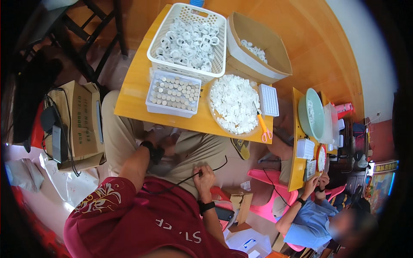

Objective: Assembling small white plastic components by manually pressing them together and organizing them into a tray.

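Observation:
My right hand (205, 179) is over my right thigh, its fingers closed on a thin black cable (184, 179) that runs across the front of my maroon shirt. The cable's bent free end sticks out to the right of the fingers. My left hand (167, 147) is low between my knees, beneath the table's front edge. A dark wristband is at its wrist, and its fingers are too dim to read. Nearest above it on the wooden table (133, 92) is a clear box (172, 109) holding rows of small round metal pieces.
Behind stand a white basket (219, 64) of white ring parts and a cardboard box (275, 56). A round tray (211, 109) of white pieces bears orange-handled scissors (263, 124); a white slotted tray (269, 99) is alongside. At right, a co-worker (307, 221) sits at another table.

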{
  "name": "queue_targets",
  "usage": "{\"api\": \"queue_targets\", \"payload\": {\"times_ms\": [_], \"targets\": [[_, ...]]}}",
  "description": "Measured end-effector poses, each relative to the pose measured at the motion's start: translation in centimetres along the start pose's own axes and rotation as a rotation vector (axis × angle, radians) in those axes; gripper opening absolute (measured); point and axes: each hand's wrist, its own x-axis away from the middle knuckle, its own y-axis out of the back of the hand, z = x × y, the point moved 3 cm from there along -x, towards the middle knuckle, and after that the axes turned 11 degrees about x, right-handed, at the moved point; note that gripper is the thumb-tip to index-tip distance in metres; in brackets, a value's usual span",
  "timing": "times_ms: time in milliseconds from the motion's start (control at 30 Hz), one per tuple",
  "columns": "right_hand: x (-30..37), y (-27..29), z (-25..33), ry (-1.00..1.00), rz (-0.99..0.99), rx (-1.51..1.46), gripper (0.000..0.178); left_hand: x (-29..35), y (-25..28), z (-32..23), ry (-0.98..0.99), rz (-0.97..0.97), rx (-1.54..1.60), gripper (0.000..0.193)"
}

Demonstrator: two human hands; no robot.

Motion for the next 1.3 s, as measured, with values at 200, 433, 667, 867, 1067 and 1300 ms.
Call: {"api": "queue_targets", "payload": {"times_ms": [200, 433, 667, 867, 1067, 1300], "targets": [[-0.3, -0.2, -0.1, -0.019, 0.001, -0.018, 0.015, 1.1, 1.0, 0.5, -0.218, 0.041, 0.062, 0.035], [-1.9, 2.8, 0.2, 0.075, 0.299, -0.143, 0.015, -1.5, -1.8, 4.5, -0.582, -0.099, 0.299, 0.029], [-5.5, 9.3, 2.2, 0.190, 0.626, -0.042, 0.058, 2.2, 2.2, 4.3, 0.027, 0.480, 1.165, 0.040], [-8.1, 11.7, 3.9, 0.303, 0.780, -0.026, 0.059, 8.2, 8.9, 4.9, -0.200, 0.540, 1.054, 0.044], [-15.6, 16.3, 10.1, 0.365, 0.583, -0.172, 0.034, 15.2, 17.6, 4.4, -0.379, 0.130, 1.116, 0.041], [-28.4, 13.4, 15.1, 0.454, 0.021, -0.254, 0.013, 17.6, 22.4, 1.9, -0.547, -0.402, 1.403, 0.033]]}}
